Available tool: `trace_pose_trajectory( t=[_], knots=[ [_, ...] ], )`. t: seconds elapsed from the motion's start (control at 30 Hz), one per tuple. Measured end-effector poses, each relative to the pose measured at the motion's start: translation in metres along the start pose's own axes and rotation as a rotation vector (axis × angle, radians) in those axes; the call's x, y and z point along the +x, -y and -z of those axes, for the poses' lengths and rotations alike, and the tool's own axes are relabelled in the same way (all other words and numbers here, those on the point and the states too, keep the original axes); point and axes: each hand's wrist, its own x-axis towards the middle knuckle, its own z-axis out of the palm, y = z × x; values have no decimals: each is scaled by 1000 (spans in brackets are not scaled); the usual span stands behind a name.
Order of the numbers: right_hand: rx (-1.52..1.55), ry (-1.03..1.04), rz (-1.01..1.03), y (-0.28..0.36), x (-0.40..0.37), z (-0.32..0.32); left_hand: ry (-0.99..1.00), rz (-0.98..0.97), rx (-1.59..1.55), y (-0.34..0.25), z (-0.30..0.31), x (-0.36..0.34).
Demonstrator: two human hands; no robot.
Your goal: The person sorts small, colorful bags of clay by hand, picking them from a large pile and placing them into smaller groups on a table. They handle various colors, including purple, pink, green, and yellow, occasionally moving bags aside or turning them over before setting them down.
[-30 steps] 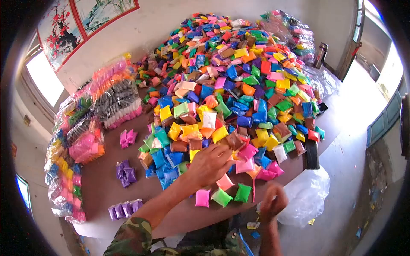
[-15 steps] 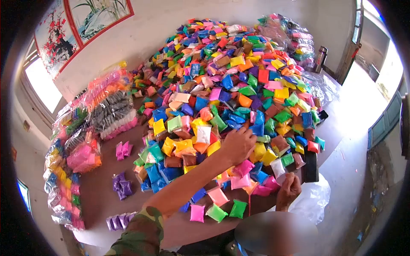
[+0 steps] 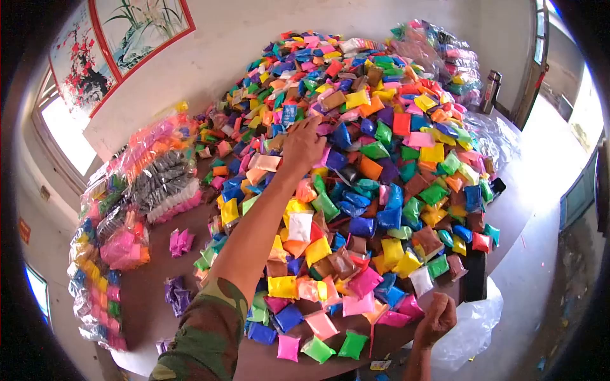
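On the bench, a broad heap of small, plump packets in many colours rises toward the wall. The left hand is over the middle of the heap, just beside a blue printed packet. Its fingers point away from the person and bend down toward the packets; whether the grip is pinching one cannot be told. The arm, in a camouflage sleeve, stretches over the near left part of the heap. The right hand is low at the near right edge, its fingers curled in and the thumb close against them; whether anything is inside that grip cannot be told. Near it are a white packet, a black box beside the heap and a clear plastic bag.

Along the near edge lie a pink packet, a light green packet and a green packet, side by side. To the left, well apart from both hands, are small pink packets and, nearer the person, purple packets. Beyond these, wrapped bundles line the left side. A flask stands upright at the far right.
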Motion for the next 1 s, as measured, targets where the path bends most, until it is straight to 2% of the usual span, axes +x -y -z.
trace_pose_trajectory(
  t=[0.03,0.1,0.17,0.27,0.37,0.4,0.5,0.53,0.57,0.63,0.67,0.7,0.73,0.77,0.8,0.83,0.9,1.0],
  knots=[
    [-8,-2,-19,2,0,0,46,24,-13,5,-5,3],
    [-21,-2,-54,5,-1,0,15,34,-6,8,-13,0],
    [-61,8,-13,2,1,0,30,93,-53,0,-4,2],
    [-80,19,-3,17,3,-4,-168,27,-189,-7,28,-3],
    [-10,49,-37,18,3,-5,196,394,-601,-26,95,-26],
    [19,64,-53,13,4,-3,30,300,-623,-28,102,-43],
    [-94,108,-15,7,9,3,207,532,-830,-45,162,-86],
    [-122,99,27,5,10,2,240,533,-720,-46,179,-103],
    [-148,86,70,3,11,1,204,644,-908,-76,213,-113],
    [-209,95,79,-12,16,5,222,645,-937,-65,229,-158],
    [-235,126,66,-8,17,8,291,722,-915,-67,250,-181],
    [-184,106,94,-10,18,5,279,878,-1028,-78,264,-205],
    [-269,107,233,-20,25,8,250,781,-943,-91,280,-229],
    [-283,68,231,-32,28,8,229,688,-851,-102,295,-257],
    [-314,136,116,-39,34,13,257,795,-873,-114,307,-290],
    [-324,126,199,-40,38,13,282,891,-902,-123,317,-320],
    [-302,147,188,-39,41,11,286,918,-800,-137,334,-373],
    [-303,130,228,-44,49,8,272,985,-761,-152,355,-415]
  ],
)
